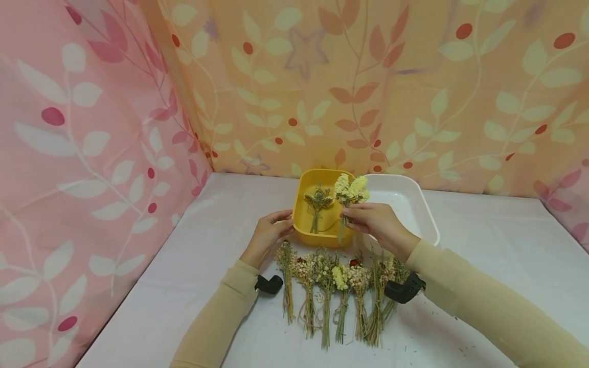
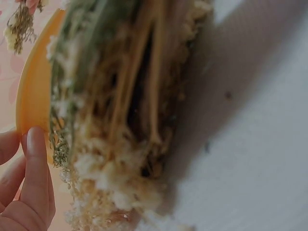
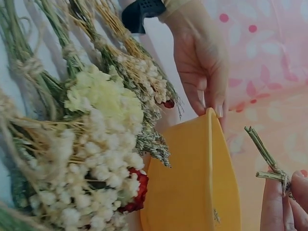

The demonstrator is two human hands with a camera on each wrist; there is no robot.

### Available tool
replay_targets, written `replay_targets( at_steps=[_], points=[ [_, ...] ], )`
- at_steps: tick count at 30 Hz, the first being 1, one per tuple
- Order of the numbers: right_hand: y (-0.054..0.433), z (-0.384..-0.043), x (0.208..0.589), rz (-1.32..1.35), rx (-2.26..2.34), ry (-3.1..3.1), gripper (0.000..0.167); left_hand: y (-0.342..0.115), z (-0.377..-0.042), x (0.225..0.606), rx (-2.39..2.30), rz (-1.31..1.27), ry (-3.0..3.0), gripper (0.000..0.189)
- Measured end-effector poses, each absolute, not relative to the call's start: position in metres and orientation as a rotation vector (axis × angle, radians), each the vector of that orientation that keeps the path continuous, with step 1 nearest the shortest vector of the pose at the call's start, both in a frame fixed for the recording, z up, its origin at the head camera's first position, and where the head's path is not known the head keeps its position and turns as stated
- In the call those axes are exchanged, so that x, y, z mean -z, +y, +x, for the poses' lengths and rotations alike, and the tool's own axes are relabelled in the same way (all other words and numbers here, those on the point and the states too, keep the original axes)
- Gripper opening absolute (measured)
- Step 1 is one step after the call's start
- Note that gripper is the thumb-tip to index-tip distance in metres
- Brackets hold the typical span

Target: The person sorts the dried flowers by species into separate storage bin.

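Observation:
My left hand (image 1: pixel 269 232) pinches the left rim of a yellow plastic container (image 1: pixel 322 240); in the right wrist view its thumb and fingers straddle the rim. My right hand (image 1: pixel 384 223) holds a small bunch of pale yellow dried flowers (image 1: pixel 350 189) by its tied stems, flower heads up, over the container's right side. In the right wrist view the cut stem ends (image 3: pixel 261 148) stick out past the fingertips. Inside the container leans another small dried bunch (image 1: pixel 317 202) with greenish heads, its stems pointing down toward the near wall.
Several tied dried bouquets (image 1: pixel 325 286) lie in a row in front of the container, heads toward it. A white tray (image 1: pixel 425 214) stands behind the right hand, partly covered by it. Plant crumbs dot the white tabletop (image 1: pixel 460 306). Patterned cloth (image 1: pixel 299 92) hangs behind.

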State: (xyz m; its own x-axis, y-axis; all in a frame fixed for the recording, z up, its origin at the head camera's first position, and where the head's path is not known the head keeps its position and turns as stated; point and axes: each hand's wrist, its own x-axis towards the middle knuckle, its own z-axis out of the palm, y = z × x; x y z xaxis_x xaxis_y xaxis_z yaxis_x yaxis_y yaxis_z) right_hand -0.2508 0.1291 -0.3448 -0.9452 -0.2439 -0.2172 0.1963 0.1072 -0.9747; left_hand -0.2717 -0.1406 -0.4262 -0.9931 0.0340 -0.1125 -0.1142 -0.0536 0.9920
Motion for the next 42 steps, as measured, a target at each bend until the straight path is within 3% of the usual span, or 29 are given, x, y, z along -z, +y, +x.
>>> replay_targets(
  at_steps=[13,42],
  points=[
    [0.105,-0.273,0.348,0.025,1.969,2.01,0.048,-0.143,-0.271,0.426,-2.215,-0.081,2.097,0.041],
    [0.06,-0.31,0.376,0.174,1.964,2.073,0.037,-0.141,-0.269,0.425,-2.198,-0.051,2.113,0.04]
  ],
)
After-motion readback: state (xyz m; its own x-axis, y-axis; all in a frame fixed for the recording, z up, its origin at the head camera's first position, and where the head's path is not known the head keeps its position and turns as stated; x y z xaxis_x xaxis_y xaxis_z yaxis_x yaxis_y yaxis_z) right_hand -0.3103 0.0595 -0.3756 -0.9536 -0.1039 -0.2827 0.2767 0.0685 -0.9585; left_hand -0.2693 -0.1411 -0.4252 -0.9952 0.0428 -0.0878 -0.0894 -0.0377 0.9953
